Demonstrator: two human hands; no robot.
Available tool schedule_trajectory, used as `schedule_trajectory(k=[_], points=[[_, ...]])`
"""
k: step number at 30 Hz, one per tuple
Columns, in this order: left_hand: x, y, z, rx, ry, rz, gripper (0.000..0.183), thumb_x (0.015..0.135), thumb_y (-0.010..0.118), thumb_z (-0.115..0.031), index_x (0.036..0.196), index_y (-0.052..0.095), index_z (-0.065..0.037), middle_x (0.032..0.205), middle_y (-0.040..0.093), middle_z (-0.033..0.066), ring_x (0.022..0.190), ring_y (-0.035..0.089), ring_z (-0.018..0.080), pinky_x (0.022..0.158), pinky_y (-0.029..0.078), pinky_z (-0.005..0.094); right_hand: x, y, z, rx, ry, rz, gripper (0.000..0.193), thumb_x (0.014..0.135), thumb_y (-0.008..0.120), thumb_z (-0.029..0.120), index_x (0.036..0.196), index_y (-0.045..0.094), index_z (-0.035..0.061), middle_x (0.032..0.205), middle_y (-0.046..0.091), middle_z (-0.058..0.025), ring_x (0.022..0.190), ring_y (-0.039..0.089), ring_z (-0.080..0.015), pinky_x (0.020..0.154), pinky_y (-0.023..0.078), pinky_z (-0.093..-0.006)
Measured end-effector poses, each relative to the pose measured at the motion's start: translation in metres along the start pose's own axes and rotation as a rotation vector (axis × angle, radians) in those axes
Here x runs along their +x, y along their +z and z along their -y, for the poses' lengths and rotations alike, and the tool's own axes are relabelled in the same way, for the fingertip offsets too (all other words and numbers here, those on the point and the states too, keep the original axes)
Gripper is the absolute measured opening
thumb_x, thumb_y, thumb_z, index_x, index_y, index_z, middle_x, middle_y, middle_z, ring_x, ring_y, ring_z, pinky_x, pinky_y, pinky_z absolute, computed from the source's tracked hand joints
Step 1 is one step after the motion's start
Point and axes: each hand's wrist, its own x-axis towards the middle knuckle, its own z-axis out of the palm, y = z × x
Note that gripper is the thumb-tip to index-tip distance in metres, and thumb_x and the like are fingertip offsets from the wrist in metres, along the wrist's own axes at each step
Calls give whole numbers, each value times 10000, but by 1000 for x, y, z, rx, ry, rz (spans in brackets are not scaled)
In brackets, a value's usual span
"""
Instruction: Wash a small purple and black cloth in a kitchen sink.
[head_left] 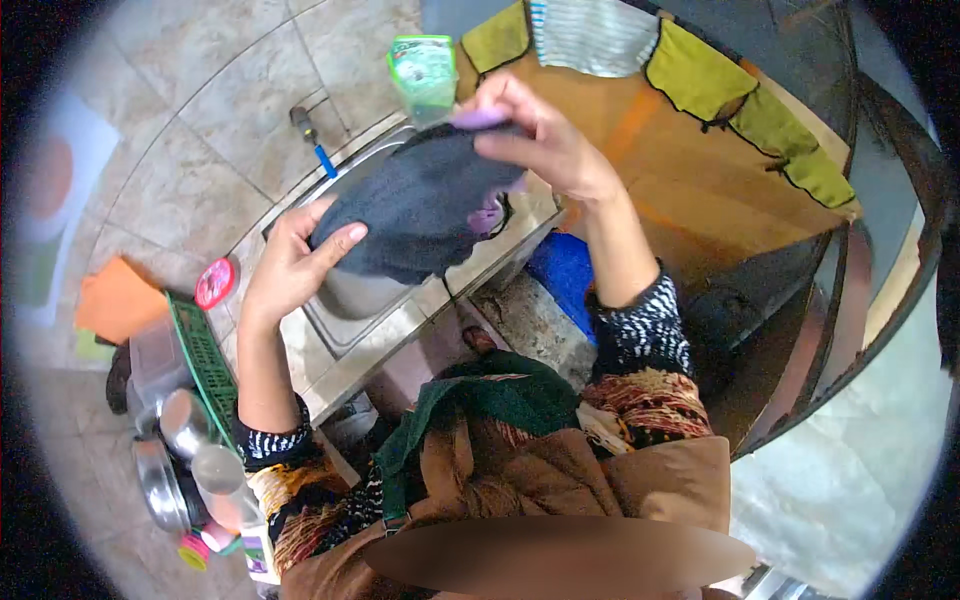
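A dark grey cloth (415, 205) is spread between my two hands over a metal sink (345, 335). My left hand (290, 255) grips its left end, the thumb on top. At its far right end, my right hand (540, 140) is closed on the fabric, with something purple (482, 118) at the fingertips; whether that belongs to the cloth, I cannot tell. Another purple patch (488, 215) shows at the cloth's ragged right edge. Much of the sink basin is hidden beneath the fabric.
Behind the sink lie a blue-handled brush (322, 155) and a green-rimmed clear container (424, 75). A pink round lid (215, 283) and a green rack (203, 350) with metal bowls (188, 425) stand left. Olive cloths (700, 80) hang over a brown panel (620, 130) at right.
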Motion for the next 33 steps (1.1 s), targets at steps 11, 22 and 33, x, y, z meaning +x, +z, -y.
schedule_trajectory(k=[11, 22, 33], points=[[106, 63, -10, 230, 479, -4, 147, 841, 559, -110, 934, 587, 2, 883, 537, 70, 877, 512, 177, 792, 390, 269, -103, -72, 9, -638, 190, -250, 170, 784, 639, 157, 886, 600, 27, 844, 571, -45, 832, 535, -154, 742, 407, -255], [168, 94, -20, -231, 313, 222, 56, 859, 563, -111, 871, 532, -65, 770, 492, -75, 727, 438, 8, 658, 361, 176, -131, -93, 39, -925, 396, -338, 175, 828, 565, 133, 909, 591, -21, 817, 582, -90, 786, 555, -180, 735, 427, -290], [214, 95, -32, -352, 230, 308, 93, 881, 523, -201, 894, 511, -110, 846, 512, -51, 790, 469, 32, 684, 382, 191, -133, -120, 4, -505, 388, -637, 133, 860, 503, 110, 961, 547, 36, 955, 581, -132, 929, 555, -188, 766, 416, -273]])
